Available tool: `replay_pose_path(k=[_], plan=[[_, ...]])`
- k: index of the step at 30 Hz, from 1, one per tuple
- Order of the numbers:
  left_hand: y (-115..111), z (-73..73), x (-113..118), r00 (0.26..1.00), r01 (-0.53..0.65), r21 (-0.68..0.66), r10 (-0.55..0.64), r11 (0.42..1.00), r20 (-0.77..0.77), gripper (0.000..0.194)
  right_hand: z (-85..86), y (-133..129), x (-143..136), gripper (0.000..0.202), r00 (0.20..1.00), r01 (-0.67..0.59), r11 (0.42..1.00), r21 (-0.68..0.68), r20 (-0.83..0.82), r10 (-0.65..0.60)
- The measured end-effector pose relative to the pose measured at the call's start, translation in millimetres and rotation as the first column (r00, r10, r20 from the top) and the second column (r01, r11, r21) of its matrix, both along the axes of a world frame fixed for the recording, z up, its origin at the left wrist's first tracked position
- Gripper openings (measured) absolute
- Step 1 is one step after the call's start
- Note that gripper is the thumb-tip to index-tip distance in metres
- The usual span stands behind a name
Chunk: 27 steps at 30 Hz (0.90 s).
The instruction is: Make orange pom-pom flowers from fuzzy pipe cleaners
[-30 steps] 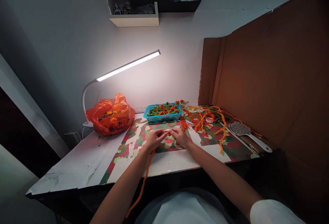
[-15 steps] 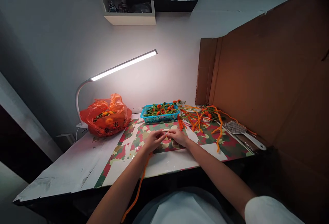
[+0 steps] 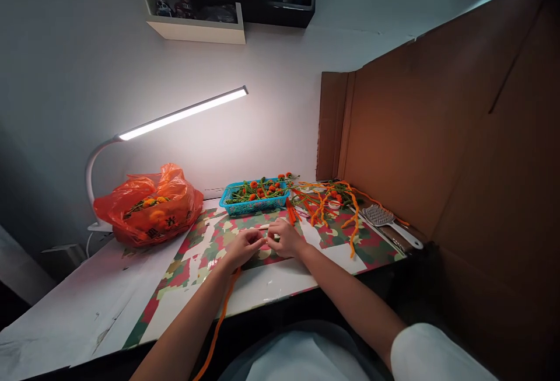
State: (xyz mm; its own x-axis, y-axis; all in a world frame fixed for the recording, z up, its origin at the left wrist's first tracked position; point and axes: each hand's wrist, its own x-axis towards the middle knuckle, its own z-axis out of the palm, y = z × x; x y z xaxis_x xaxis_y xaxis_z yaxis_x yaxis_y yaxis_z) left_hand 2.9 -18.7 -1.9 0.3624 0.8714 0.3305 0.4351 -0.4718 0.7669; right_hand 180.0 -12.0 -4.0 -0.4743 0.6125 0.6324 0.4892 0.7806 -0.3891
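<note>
Two hands meet at frame centre: left hand (image 3: 243,247) and right hand (image 3: 284,238), fingertips pinched together on one end of an orange pipe cleaner (image 3: 219,322), which trails down past the table (image 3: 87,305) edge to lower centre. Above them stands a blue basket (image 3: 254,197); orange bag (image 3: 149,206) at left, brush (image 3: 389,222) at right.

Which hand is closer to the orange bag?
The left. The left hand lies to the right of the orange bag with bare mat between them; the right hand is farther right still, on the left hand's other side.
</note>
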Motion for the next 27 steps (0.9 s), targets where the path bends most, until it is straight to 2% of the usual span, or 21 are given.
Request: replay_pose_path(k=[4, 7, 9, 12, 14, 15, 16, 18, 19, 20, 21, 23, 25, 27], plan=[[3, -3.0, -2, 1.0, -0.021, 0.006, 0.021, 1.0, -0.004, 0.037, 2.5, -1, 3, 0.015, 0.997, 0.021, 1.0, 0.009, 0.071, -0.021], [0, 0.7, -2, 1.0, -0.001, -0.037, 0.001, 0.999, 0.004, 0.042, 4.8, -4, 3, 0.014, 0.997, 0.02, 1.0, -0.004, 0.076, -0.02], [-4, 4.9, -2, 0.999, -0.013, -0.108, 0.017, 0.994, 0.043, 0.045, 9.8, -3, 4, 0.014, 0.999, 0.032, 0.999, 0.005, 0.002, -0.032], [-7, 10.3, -4, 0.975, -0.049, -0.28, 0.106, 0.959, 0.193, 0.053, 30.3, 7, 18, 0.016, 0.955, 0.12, 0.992, 0.031, -0.275, -0.107], [-6, 12.6, -6, 0.939, -0.006, -0.388, 0.139, 0.922, 0.316, 0.06, 53.5, 23, 42, 0.02, 0.835, 0.266, 0.964, 0.008, -0.501, -0.227], [-5, 13.4, -7, 0.924, 0.015, -0.413, 0.146, 0.911, 0.354, 0.06, 66.7, 32, 58, 0.022, 0.729, 0.378, 0.925, -0.039, -0.604, -0.323], [-4, 14.0, -7, 0.912, 0.026, -0.421, 0.151, 0.907, 0.381, 0.059, 79.8, 41, 77, 0.024, 0.597, 0.49, 0.864, -0.117, -0.677, -0.431], [-2, 14.9, -8, 0.901, 0.024, -0.428, 0.165, 0.904, 0.4, 0.056, 101.9, 59, 117, 0.034, 0.308, 0.648, 0.698, -0.305, -0.734, -0.606], [-1, 15.1, -8, 0.9, 0.019, -0.426, 0.17, 0.905, 0.4, 0.056, 109.3, 66, 135, 0.038, 0.2, 0.693, 0.613, -0.379, -0.716, -0.669], [-1, 15.2, -8, 0.902, 0.012, -0.422, 0.172, 0.906, 0.395, 0.055, 113.3, 71, 151, 0.04, 0.141, 0.737, 0.538, -0.409, -0.686, -0.714], [-1, 15.1, -8, 0.907, 0.004, -0.415, 0.172, 0.91, 0.386, 0.055, 114.1, 74, 165, 0.041, 0.13, 0.771, 0.483, -0.415, -0.64, -0.757], [-2, 14.5, -9, 0.919, -0.014, -0.394, 0.167, 0.919, 0.356, 0.054, 107.2, 75, 181, 0.039, 0.222, 0.82, 0.417, -0.391, -0.454, -0.863], [-2, 13.5, -9, 0.932, -0.027, -0.374, 0.158, 0.927, 0.325, 0.051, 94.3, 73, 187, 0.036, 0.403, 0.829, 0.41, -0.381, -0.102, -0.91], [-3, 12.1, -10, 0.941, -0.03, -0.364, 0.15, 0.931, 0.304, 0.049, 81.8, 69, 189, 0.026, 0.483, 0.835, 0.394, -0.384, 0.17, -0.859]])
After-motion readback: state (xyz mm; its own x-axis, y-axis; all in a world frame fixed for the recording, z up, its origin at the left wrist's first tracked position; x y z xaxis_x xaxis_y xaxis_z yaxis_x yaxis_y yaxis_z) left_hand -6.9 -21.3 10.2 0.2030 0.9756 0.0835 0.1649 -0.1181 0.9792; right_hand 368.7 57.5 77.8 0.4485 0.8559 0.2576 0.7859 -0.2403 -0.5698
